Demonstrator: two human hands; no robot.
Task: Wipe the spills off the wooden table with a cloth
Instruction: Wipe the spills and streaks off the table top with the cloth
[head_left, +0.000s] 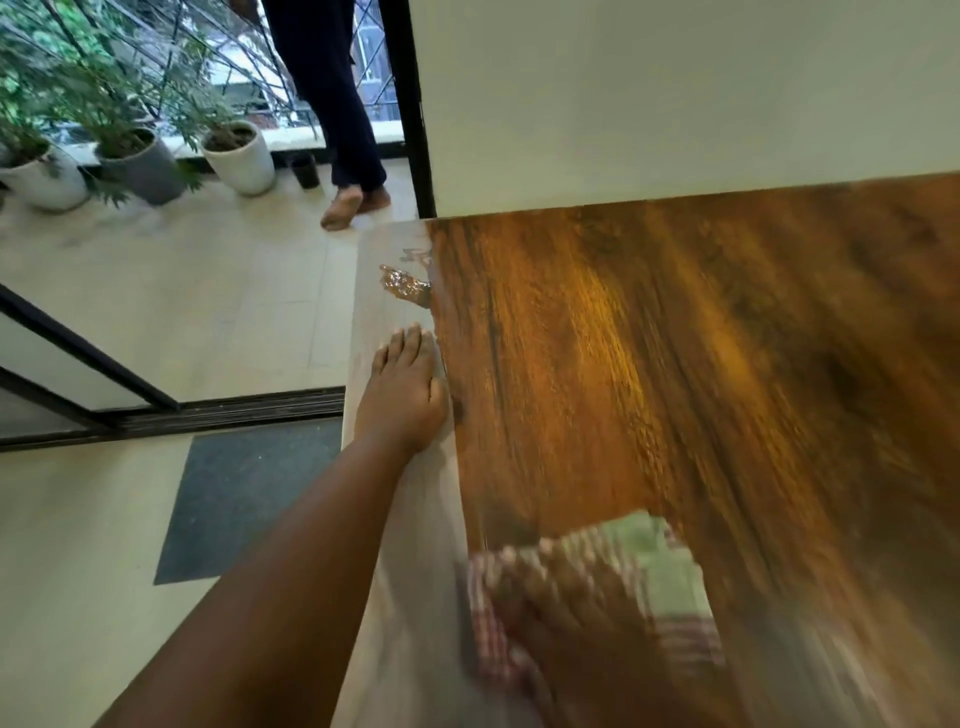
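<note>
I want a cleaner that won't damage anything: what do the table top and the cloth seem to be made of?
The table looks like brown wood or wood-look laminate with a smooth, glossy finish: dark grain streaks and a warm sheen. The cloth under the right hand looks like woven fabric, checked red-white and green; motion blur hides its texture.

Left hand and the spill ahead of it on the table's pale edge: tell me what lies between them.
Nothing: in the head view, only bare pale table edge lies between the left hand and the glossy brown spill.
</note>
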